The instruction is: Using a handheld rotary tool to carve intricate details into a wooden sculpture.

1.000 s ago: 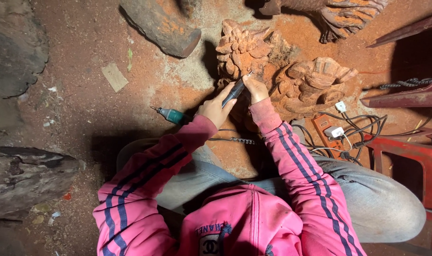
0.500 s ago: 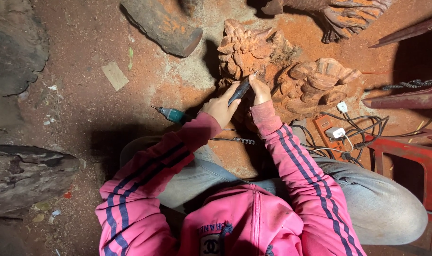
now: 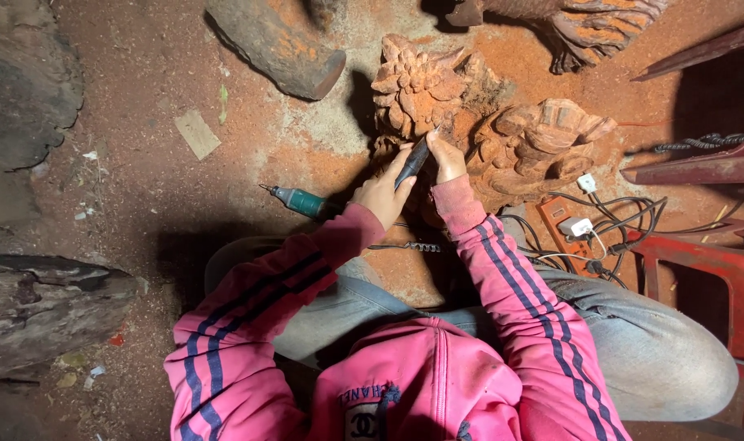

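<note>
Both hands close together on a dark, slim rotary handpiece (image 3: pixel 414 161): left hand (image 3: pixel 383 194) wrapped round its lower shaft, right hand (image 3: pixel 445 157) pinching it near the tip. Tip meets the carved wooden figure (image 3: pixel 437 102), reddish-orange, dust-coated, cut in layered petal-like relief, lying on the dirt floor (image 3: pixel 143 188) just ahead of the person's knees. Contact point hidden by fingers. A teal-handled tool (image 3: pixel 300 201) lies just left; tangled cables (image 3: pixel 588 233) sit right.

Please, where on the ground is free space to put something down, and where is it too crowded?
The widest bare patch of dirt floor lies between the small wood offcut, the teal rotary tool and the log. It is crowded around the wood carving, where both hands hold a dark tool, and beside the power strip with its tangled cables.
</note>
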